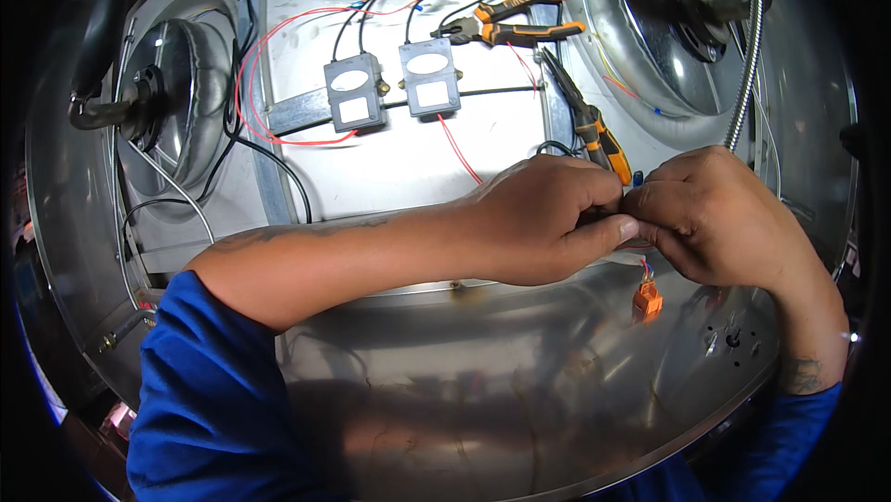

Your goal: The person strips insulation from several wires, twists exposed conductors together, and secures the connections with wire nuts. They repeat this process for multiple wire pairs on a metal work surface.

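Observation:
My left hand point(557, 219) and my right hand point(719, 214) meet at the fingertips over the near edge of a white panel. Both are closed in a pinch, and what they hold between them is hidden by the fingers. Just below the fingertips a thin reddish wire shows. An orange plug connector point(647, 302) hangs on short coloured wires from a pale sleeve point(624, 260) under my hands. Behind the left hand lie long-nose pliers point(594, 126) with orange and black handles. Farther back, cutting pliers point(510, 21) lie with their handles spread.
Two black control boxes point(355, 92) point(430, 78) with red and black wires sit on the white panel point(306, 43). Round metal housings stand at left point(176, 122) and right point(640, 38). A flexible metal hose point(745, 66) runs down the right side. Curved sheet metal point(445, 381) lies nearest me.

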Available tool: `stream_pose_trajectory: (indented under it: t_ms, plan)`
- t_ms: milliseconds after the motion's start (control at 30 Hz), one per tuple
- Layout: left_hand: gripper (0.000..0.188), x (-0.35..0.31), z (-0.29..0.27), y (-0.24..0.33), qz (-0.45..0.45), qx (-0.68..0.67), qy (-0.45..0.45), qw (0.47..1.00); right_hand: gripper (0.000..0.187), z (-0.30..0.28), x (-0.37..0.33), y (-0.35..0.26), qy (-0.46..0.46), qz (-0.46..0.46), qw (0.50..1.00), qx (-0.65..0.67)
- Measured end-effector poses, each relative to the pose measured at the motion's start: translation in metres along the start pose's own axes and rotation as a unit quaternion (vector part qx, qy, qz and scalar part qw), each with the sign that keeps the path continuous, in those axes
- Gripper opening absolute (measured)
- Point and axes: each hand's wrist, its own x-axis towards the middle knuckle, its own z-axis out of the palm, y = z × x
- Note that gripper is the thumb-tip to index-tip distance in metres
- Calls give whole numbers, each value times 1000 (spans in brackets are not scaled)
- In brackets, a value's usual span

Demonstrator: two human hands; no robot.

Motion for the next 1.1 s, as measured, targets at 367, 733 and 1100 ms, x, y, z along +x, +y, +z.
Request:
stream_pose_trajectory:
  t_ms: [367,733,1100]
  plan:
    - [26,-15,-9,3,-125,-295,-138,937,12,-4,-1,4,-65,-97,992,53]
    - [32,-27,-1,5,-172,-469,-131,856,16,7,-3,0,-42,-108,991,60]
    - [29,-34,1,23,-263,-602,-106,746,19,23,3,6,76,-219,963,141]
